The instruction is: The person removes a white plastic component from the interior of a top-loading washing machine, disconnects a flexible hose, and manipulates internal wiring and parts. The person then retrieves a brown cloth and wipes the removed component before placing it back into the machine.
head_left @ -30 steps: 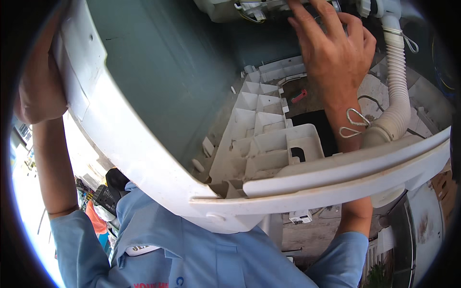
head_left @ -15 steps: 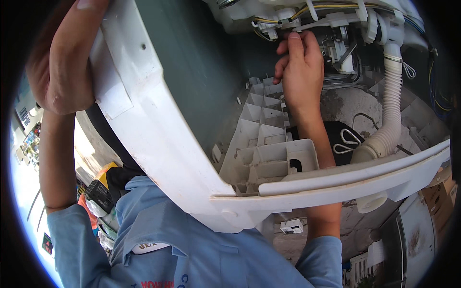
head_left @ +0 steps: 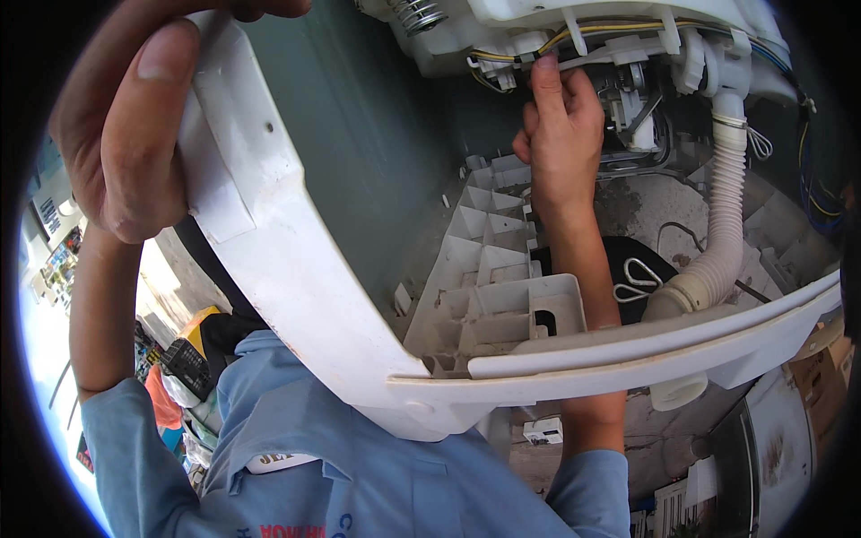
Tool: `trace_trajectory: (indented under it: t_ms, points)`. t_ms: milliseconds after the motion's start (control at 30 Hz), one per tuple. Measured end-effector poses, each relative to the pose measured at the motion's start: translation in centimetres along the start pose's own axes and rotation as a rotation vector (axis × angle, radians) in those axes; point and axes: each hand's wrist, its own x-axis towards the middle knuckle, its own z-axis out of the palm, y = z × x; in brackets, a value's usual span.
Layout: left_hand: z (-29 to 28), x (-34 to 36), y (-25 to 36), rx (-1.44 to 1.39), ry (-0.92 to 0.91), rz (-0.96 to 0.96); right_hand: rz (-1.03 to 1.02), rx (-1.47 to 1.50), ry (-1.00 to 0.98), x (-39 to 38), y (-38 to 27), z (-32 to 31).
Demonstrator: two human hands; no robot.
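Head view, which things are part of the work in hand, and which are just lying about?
Part of the work:
white frame, gripped by the left hand
wires, near the right hand's fingertips
ribbed hose, right of that hand

Apparently just lying about:
small white box, below the frame
cardboard box, far right
orange item, far left

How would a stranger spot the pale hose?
Start at the white frame that the left hand grips. Inside it, right of the right hand, the hose hangs down and bends left at its foot. Its thick, ridged body sets it apart from the thin wires beside it.
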Motion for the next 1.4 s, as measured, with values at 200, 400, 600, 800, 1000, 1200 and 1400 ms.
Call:
trace_trajectory:
  t_ms: [200, 400, 600, 800, 1000, 1200, 1400]
  points:
    - [1.1, 1.0, -0.3, 0.054, -0.050, 0.082, -0.151, -0.047, 0.090, 0.7, 1.8, 0.0]
    - [-0.7, 0.5, 0.0, 0.052, -0.113, 0.060, -0.160, -0.051, 0.119, 0.1, 2.0, 1.2]
    - [-0.5, 0.7, 0.0, 0.018, -0.125, 0.091, -0.282, -0.129, 0.171, 0.0, 2.0, 1.5]
    - [-1.0, -0.1, -0.8, -0.070, -0.173, 0.079, -0.350, -0.201, 0.151, 0.2, 2.1, 1.4]
    - [-0.4, -0.1, -0.3, -0.047, -0.113, 0.060, 0.105, 0.220, -0.049, -1.1, 0.0, 0.7]
    - [-1.2, 0.2, -1.1, 0.010, -0.178, 0.116, 0.003, 0.210, 0.108, -0.8, -1.6, 0.8]
    - [0.1, -0.1, 0.5, -0.180, -0.081, -0.083, 0.021, 0.381, -0.041, 0.1, -2.6, -1.5]
